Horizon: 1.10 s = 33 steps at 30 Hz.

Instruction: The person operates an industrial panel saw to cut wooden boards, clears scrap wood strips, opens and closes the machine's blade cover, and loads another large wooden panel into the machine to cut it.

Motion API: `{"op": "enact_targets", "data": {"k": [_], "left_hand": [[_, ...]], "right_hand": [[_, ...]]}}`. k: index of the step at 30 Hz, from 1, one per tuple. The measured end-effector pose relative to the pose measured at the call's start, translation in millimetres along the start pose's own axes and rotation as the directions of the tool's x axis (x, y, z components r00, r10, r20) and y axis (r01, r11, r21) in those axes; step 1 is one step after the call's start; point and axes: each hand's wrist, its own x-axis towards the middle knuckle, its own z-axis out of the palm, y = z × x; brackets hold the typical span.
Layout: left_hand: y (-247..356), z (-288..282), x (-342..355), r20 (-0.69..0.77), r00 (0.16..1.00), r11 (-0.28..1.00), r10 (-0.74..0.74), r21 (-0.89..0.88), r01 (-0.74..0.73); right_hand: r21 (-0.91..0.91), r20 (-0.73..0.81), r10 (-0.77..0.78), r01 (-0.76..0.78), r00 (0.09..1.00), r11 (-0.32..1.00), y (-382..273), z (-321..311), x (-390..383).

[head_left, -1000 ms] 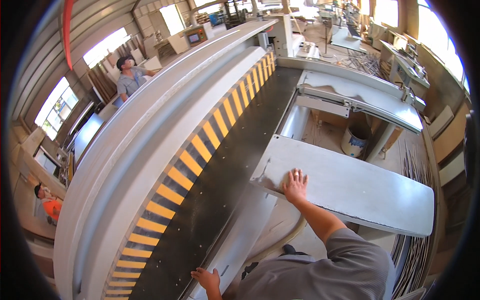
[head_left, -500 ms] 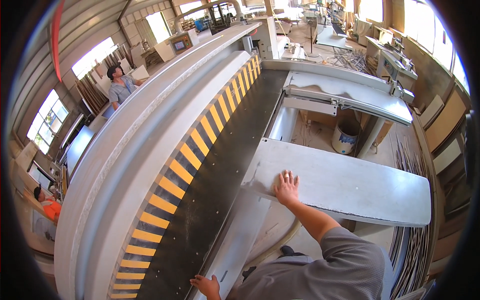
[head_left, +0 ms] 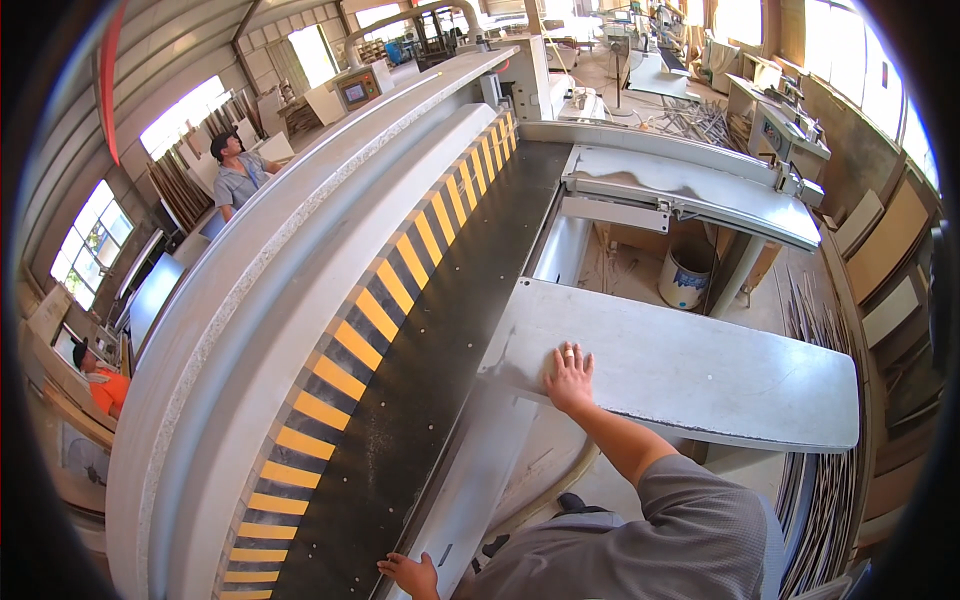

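While the right hand lies palm-down, unclenched, on the grey panel, that panel's long axis runs rightward. The left hand, fingers extended, is farther away.

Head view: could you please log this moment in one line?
right hand: spread on grey side table; left hand: open, at edge of black bed; striped guard: along bed

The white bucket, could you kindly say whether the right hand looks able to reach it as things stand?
Probably not directly: the right hand rests on the grey table, which lies between it and the white bucket lower down.
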Motion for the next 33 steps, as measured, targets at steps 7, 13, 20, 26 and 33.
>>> {"op": "enact_targets", "data": {"k": [7, 13, 20, 26, 33], "left_hand": [[-3, 5, 9, 0.201, 0.971, 0.971, -0.129, -0.175, 0.165], [0, 4, 10, 0.211, 0.967, 0.971, -0.145, -0.159, 0.181], [-2, 5, 10, 0.213, 0.966, 0.971, -0.145, -0.159, 0.18], [-1, 6, 10, 0.194, 0.973, 0.97, -0.123, -0.182, 0.159], [-11, 22, 13, 0.156, 0.983, 0.975, -0.093, -0.184, 0.121]], "right_hand": [[0.009, -0.022, -0.01, 0.01, 1.0, 1.0, -1, 0, 0], [0.009, -0.033, -0.009, 0.01, 0.999, 1.0, 0, 3, 0], [0.018, -0.021, -0.006, 0.007, 1.0, 1.0, -2, 2, 0], [0.015, -0.018, -0.002, 0.002, 1.0, 1.0, 1, -1, -1], [0.033, -0.023, -0.014, 0.014, 1.0, 0.999, -5, 1, 2]]}}
